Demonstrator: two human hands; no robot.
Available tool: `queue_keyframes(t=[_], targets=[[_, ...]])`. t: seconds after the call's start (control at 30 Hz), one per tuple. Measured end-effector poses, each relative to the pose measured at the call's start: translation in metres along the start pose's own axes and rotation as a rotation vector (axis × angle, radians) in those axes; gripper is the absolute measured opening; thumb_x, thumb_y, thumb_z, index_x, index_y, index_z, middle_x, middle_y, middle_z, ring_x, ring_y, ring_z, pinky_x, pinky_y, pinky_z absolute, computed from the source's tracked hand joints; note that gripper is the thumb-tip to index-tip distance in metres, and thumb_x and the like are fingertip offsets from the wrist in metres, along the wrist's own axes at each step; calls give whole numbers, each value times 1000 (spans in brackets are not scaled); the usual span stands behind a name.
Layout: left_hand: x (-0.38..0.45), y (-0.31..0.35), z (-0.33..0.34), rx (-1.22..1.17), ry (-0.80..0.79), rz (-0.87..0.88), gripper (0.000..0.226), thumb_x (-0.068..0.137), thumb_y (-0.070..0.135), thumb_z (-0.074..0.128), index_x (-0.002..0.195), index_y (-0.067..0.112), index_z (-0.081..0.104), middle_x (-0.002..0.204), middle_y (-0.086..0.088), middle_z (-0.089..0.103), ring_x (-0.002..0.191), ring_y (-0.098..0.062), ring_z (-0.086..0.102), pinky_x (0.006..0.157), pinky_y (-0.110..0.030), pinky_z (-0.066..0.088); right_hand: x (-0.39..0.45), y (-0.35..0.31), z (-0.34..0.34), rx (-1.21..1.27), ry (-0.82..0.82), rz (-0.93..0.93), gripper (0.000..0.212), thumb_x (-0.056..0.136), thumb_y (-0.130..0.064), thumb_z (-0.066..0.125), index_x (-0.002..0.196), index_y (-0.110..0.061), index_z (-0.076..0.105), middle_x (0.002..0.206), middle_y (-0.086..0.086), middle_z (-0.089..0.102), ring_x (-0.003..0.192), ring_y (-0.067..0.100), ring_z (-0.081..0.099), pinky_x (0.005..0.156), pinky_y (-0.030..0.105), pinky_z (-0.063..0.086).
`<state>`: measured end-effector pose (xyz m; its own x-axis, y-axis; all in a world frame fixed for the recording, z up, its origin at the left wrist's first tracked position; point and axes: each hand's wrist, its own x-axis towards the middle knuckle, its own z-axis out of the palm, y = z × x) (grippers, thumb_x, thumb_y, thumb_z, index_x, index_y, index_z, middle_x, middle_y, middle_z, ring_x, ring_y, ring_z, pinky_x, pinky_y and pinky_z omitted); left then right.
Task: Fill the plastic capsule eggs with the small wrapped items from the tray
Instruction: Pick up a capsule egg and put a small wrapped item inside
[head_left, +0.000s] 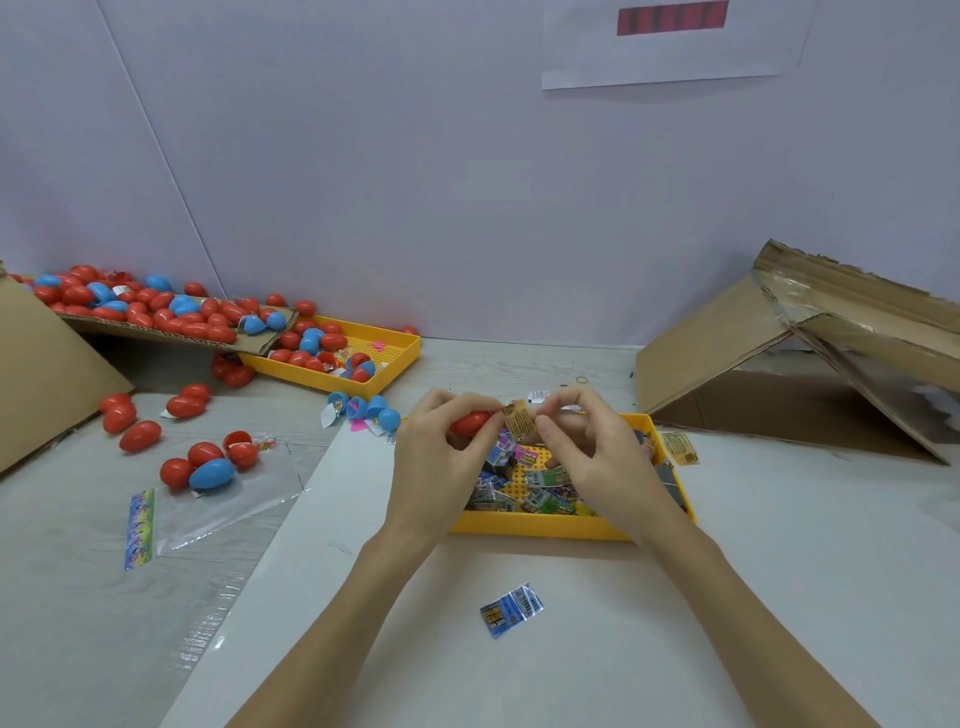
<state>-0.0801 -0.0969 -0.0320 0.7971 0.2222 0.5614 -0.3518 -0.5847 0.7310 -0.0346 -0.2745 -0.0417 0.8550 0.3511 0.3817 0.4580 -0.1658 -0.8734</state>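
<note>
Both hands: left hand (436, 441) grips red egg (470, 423); right hand (587, 447) pinches yellow packet (521, 422).
Tray (545, 527): directly beneath, wrapped items inside.
Advice: fold packet small before closing.
Spare eggs (156, 306): ten o'clock.

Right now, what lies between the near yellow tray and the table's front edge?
In the head view, one blue wrapped packet lies on the white sheet before the tray, between the forearms.

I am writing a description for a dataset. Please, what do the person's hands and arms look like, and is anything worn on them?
Both forearms are bare, with no sleeves in view. The left hand and right hand show no gloves, rings, watch or bracelet.
</note>
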Motion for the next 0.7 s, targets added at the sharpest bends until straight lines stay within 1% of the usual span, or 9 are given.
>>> queue_keyframes(t=[0.07, 0.17, 0.27, 0.43, 0.53, 0.7], targets=[[0, 1, 0, -11, -9, -8, 12, 92, 22, 74, 103, 25, 74, 102, 5, 66, 100, -11, 62, 80, -20, 55, 1, -2, -1, 9, 7, -8, 7, 99, -26, 65, 104, -23, 63, 97, -7, 76, 98, 11, 73, 83, 45, 61], [-1, 3, 0, -47, -37, -18, 13, 92, 22, 73, 103, 29, 72, 101, 9, 66, 101, -10, 62, 80, -17, 55, 2, -5, -1, 0, 8, -21, 8, 96, -23, 70, 103, -22, 66, 99, -10, 73, 98, 10, 72, 82, 41, 61], [-1, 4, 0, -66, -49, -11, 15, 91, 22, 74, 102, 31, 71, 99, 13, 65, 101, -8, 62, 78, -15, 53, 2, -6, -3, -14, -5, -19, 9, 94, -20, 73, 102, -21, 68, 97, -9, 74, 98, 10, 72, 83, 36, 59], [-1, 5, 2, -104, -53, -2, 23, 91, 21, 75, 97, 42, 67, 99, 16, 64, 102, 0, 59, 77, -14, 54, 2, -6, -4, 48, 36, 12, 14, 93, -21, 75, 103, -19, 65, 93, -2, 76, 90, 11, 73, 77, 27, 56], [-1, 4, 2, -94, -52, 4, 22, 91, 21, 75, 98, 41, 67, 99, 15, 64, 103, 1, 58, 77, -13, 53, 2, -6, -4, 32, 13, -3, 12, 93, -20, 74, 101, -18, 66, 91, -4, 75, 91, 10, 73, 76, 19, 54], [-1, 5, 1, -88, -59, 3, 30, 90, 22, 75, 95, 49, 63, 99, 16, 64, 103, 3, 57, 77, -12, 52, 2, -7, -4, 71, 0, 22, 19, 93, -17, 74, 108, -16, 61, 88, -3, 78, 81, 6, 72, 70, 17, 52]])
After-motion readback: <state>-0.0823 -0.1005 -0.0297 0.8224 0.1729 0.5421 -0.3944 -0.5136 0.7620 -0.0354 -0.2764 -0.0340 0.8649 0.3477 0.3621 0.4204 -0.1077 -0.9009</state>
